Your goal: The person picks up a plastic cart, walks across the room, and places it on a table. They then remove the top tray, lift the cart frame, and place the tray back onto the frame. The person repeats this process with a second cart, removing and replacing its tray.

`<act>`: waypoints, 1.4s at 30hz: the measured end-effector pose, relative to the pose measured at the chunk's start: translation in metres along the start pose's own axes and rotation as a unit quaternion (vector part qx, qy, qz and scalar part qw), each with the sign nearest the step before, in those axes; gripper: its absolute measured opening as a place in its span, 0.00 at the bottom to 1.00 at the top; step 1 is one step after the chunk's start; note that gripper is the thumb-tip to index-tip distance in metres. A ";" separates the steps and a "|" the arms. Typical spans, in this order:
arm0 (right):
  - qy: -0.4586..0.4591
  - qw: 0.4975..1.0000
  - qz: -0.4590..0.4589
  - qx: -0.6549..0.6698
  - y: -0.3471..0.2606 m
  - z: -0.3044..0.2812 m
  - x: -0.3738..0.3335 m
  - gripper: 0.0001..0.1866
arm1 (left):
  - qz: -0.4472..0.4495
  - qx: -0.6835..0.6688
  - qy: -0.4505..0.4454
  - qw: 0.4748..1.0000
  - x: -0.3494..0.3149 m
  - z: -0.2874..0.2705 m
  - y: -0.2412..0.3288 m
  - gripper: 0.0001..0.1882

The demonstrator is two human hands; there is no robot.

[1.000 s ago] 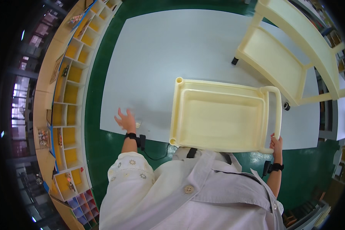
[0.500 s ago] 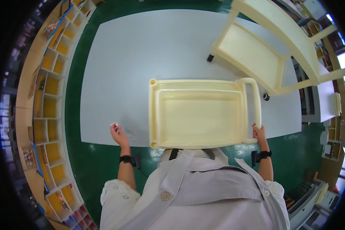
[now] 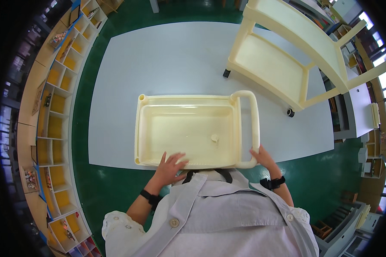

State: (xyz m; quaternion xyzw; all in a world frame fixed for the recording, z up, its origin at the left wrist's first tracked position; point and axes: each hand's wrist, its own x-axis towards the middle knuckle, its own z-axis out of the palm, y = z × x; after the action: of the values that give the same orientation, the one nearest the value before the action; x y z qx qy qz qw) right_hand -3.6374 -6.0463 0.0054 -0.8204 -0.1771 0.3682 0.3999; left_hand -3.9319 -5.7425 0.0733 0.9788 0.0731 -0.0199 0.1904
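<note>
A cream plastic trolley tray [image 3: 176, 128] lies on the grey table just in front of me, its U-shaped handle [image 3: 255, 115] at the right end. Around the near part of that handle, my right hand [image 3: 263, 157] is closed. My left hand [image 3: 169, 168] is open, fingers spread over the tray's near rim; whether they touch it I cannot tell. Inside the tray, toward its right side, sits a small cream piece [image 3: 215, 138], too small to make out its kind. Round sockets mark the tray's left corners.
The grey table [image 3: 158, 55] reaches well past the tray. A cream two-tier trolley frame with black casters [image 3: 270, 64] stands on it at the far right. Along the left runs a white shelf unit with yellow-backed compartments [image 3: 58, 128]. The floor [image 3: 103, 184] is green.
The tray has shifted left with my right hand on its handle. My left hand, earlier closed on something small and whitish, has moved right and opened. A small cream piece now sits in the tray.
</note>
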 end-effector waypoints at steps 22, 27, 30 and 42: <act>-0.233 0.898 -0.204 -0.313 -0.102 0.064 0.179 0.23 | -0.368 -0.168 0.327 0.854 0.008 0.019 -0.120 0.42; -0.402 0.915 0.039 0.020 -0.127 0.081 0.098 0.33 | -0.317 -0.019 0.245 0.916 -0.048 0.008 -0.008 0.35; -0.466 0.877 0.036 -0.115 -0.116 0.106 0.073 0.40 | -0.170 0.003 0.173 0.970 -0.077 0.006 0.017 0.28; -0.150 0.688 -0.477 -0.526 -0.176 0.164 0.134 0.23 | 0.065 0.059 -0.043 0.995 -0.132 -0.014 -0.079 0.17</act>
State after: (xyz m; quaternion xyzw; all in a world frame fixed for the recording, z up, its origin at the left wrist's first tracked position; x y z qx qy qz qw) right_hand -3.6695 -5.7728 0.0148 -0.6348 -0.7671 0.0918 -0.0075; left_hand -4.0742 -5.6824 0.0662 0.9893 -0.0007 -0.0542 0.1358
